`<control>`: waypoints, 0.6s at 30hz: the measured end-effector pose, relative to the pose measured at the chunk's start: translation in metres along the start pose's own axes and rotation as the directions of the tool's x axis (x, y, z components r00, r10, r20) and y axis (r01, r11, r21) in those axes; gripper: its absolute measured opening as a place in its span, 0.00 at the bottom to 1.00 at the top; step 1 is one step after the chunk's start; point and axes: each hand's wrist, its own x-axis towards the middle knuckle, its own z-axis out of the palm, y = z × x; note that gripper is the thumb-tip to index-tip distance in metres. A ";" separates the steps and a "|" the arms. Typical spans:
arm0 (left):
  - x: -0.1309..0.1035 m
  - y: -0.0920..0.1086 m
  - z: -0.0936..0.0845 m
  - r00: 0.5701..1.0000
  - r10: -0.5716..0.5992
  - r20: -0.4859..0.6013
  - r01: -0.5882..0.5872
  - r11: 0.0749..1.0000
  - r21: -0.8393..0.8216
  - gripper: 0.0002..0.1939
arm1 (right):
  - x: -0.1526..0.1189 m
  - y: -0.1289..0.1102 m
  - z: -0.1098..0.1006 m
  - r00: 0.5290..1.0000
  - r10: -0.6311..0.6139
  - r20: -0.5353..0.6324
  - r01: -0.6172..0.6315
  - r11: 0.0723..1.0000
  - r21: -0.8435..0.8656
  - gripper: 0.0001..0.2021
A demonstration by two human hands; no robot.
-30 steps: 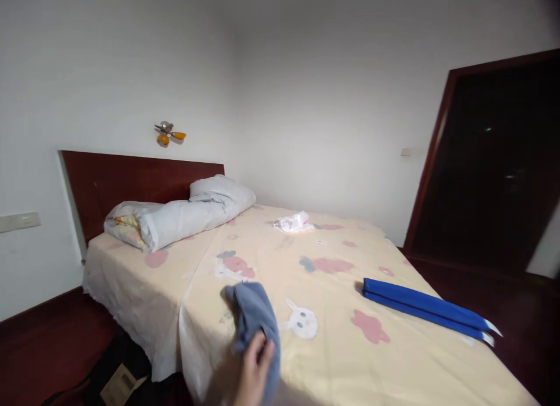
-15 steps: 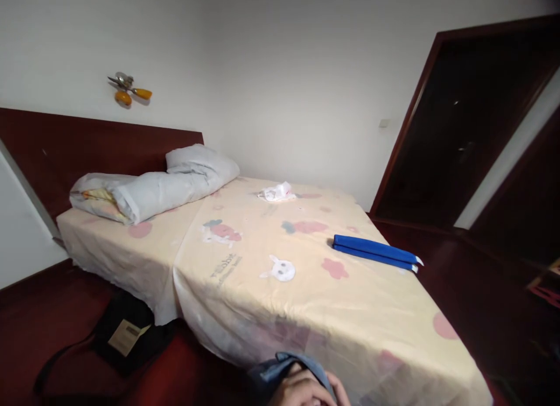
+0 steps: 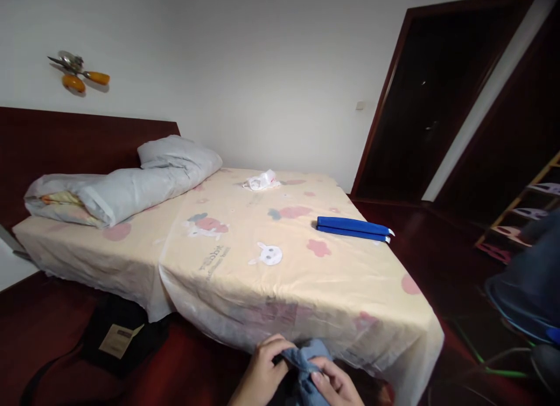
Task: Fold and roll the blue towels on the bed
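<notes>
Near the bottom of the head view, a blue-grey cloth (image 3: 312,359) is bunched between both hands, in front of the bed's near edge. My left hand (image 3: 266,368) pinches its left side between thumb and fingers. On the right side, my right hand (image 3: 335,382) has fingers and thumb closed on the same cloth. The lower part of the cloth runs out of the frame. Beyond the hands lies the bed (image 3: 245,283), with a cream sheet printed with rabbits and under a thin clear cover.
A folded blue strip (image 3: 354,228) and a white crumpled bag (image 3: 261,181) lie on the bed. Grey rolled bedding (image 3: 144,187) rests by the headboard. A black bag (image 3: 100,336) is on the floor at left; a rack (image 3: 510,231) stands at right.
The view has shifted rightward. Both hands and the cloth have come further into the frame, and the rack and a dark blue item now show at the right.
</notes>
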 end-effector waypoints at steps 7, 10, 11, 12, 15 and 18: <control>0.006 0.040 -0.037 0.989 0.130 -0.064 -0.111 0.965 0.236 0.06 | -0.014 -0.037 -0.019 0.995 -0.070 -0.067 0.057 0.982 -0.182 0.25; 0.008 0.060 -0.029 0.977 0.207 0.048 -0.211 0.925 0.317 0.04 | -0.017 -0.052 -0.012 0.992 -0.123 0.002 0.121 0.971 -0.204 0.26; 0.008 0.066 -0.024 0.970 0.223 0.098 -0.243 0.909 0.338 0.04 | -0.016 -0.053 -0.008 0.992 -0.123 0.027 0.126 0.972 -0.197 0.25; 0.008 0.071 -0.019 0.961 0.236 0.146 -0.274 0.894 0.354 0.05 | -0.015 -0.053 -0.004 0.991 -0.128 0.040 0.133 0.973 -0.188 0.25; 0.008 0.076 -0.011 0.934 0.275 0.226 -0.345 0.856 0.384 0.09 | -0.010 -0.046 0.003 0.985 -0.167 0.048 0.173 0.968 -0.184 0.24; 0.008 0.071 -0.014 0.916 0.331 0.228 -0.400 0.795 0.455 0.09 | -0.009 -0.038 0.001 0.986 -0.149 0.077 0.160 0.973 -0.166 0.25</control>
